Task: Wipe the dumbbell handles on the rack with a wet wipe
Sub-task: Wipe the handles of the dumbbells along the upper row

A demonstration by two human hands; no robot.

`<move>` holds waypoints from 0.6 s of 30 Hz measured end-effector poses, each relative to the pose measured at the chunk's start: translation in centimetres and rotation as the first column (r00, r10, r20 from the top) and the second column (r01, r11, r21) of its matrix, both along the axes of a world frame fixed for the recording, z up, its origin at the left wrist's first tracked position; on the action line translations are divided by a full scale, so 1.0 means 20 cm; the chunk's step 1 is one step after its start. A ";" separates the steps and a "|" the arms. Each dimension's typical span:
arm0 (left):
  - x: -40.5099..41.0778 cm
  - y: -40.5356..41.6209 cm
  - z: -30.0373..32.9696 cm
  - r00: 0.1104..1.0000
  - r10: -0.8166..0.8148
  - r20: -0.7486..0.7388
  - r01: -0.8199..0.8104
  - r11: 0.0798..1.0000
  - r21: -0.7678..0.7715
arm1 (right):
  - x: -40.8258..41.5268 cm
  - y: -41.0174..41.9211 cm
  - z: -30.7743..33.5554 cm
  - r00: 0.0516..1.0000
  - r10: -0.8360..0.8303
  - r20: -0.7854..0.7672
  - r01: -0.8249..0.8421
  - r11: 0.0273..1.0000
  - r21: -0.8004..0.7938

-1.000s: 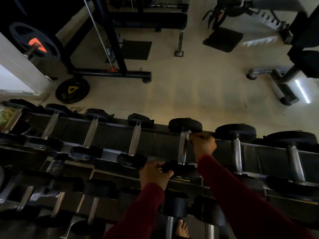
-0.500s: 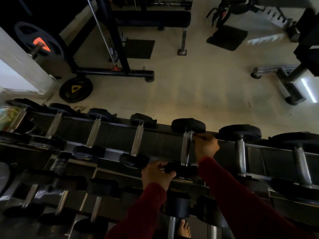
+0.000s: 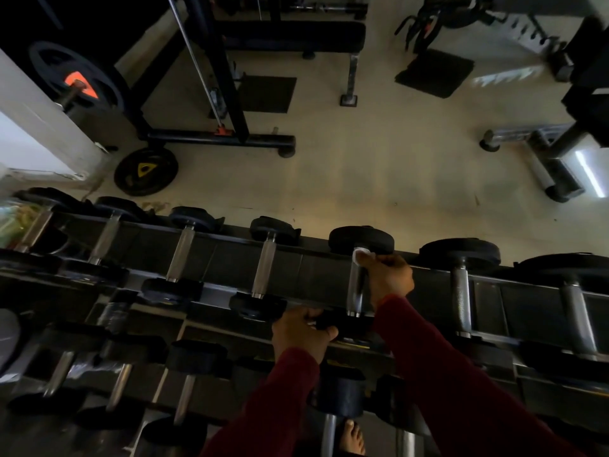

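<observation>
The right hand (image 3: 389, 278) pinches a white wet wipe (image 3: 360, 253) against the far end of a chrome dumbbell handle (image 3: 356, 285), its grip narrow, with fingers curled round the wipe and the bar just below the far black head (image 3: 361, 239). Nearer the person than that grip, the same handle runs down to its near head (image 3: 346, 324), and there the left hand (image 3: 301, 334) holds on, fingers wrapped over the dark weight's left edge, a closed grip on the head itself. Both arms wear dark red sleeves (image 3: 438, 374). This dumbbell lies across the top tier of the rack (image 3: 313, 275), a dark sloped tray. To the left of the right hand's grip, four more handles lie parallel on the same tier, the nearest one (image 3: 263, 268) well apart from the wipe; to the right of it sit two heavier dumbbells, the closer (image 3: 461, 291) just beside the red sleeve. Below the left hand's grip, lower tiers (image 3: 184, 367) carry further dumbbells in deep shadow, and a bare foot (image 3: 353, 437) shows on the floor between two of them. Beyond the wipe, past the rack, lies pale floor (image 3: 379, 166) with a black weight plate marked yellow (image 3: 146, 171) leaning near a black frame (image 3: 217, 136).
</observation>
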State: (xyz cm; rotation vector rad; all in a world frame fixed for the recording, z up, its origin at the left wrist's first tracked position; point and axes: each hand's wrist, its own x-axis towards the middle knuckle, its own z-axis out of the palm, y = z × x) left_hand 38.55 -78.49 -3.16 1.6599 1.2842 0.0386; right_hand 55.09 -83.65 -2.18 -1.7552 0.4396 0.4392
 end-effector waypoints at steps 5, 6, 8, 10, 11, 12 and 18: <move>0.00 0.00 0.00 1.000 -0.015 0.013 0.015 1.000 0.012 | -0.02 0.11 0.02 0.999 0.013 0.040 -0.008 0.993 -0.119; 0.00 -0.01 0.00 1.000 -0.018 0.013 0.018 1.000 0.017 | -0.03 0.13 0.02 0.999 0.000 0.049 0.006 0.992 -0.123; 0.00 0.00 0.01 1.000 -0.014 0.009 0.014 1.000 0.026 | -0.04 0.15 0.02 0.998 -0.025 0.062 0.031 0.994 -0.102; 0.00 -0.01 0.01 1.000 -0.020 0.006 0.020 0.999 0.032 | -0.05 0.15 0.04 0.998 -0.060 0.036 0.062 0.997 -0.055; 0.00 -0.01 0.01 1.000 -0.021 0.005 0.021 0.999 0.031 | -0.06 0.13 0.04 0.994 -0.104 0.020 0.104 0.994 -0.014; 0.00 -0.01 0.02 1.000 -0.019 0.005 0.019 0.999 0.028 | -0.07 0.12 0.04 0.988 -0.152 0.005 0.152 0.988 0.031; -0.01 -0.01 0.03 1.000 -0.022 -0.007 0.022 1.000 0.009 | -0.07 0.11 0.05 0.987 -0.161 0.005 0.161 0.986 0.036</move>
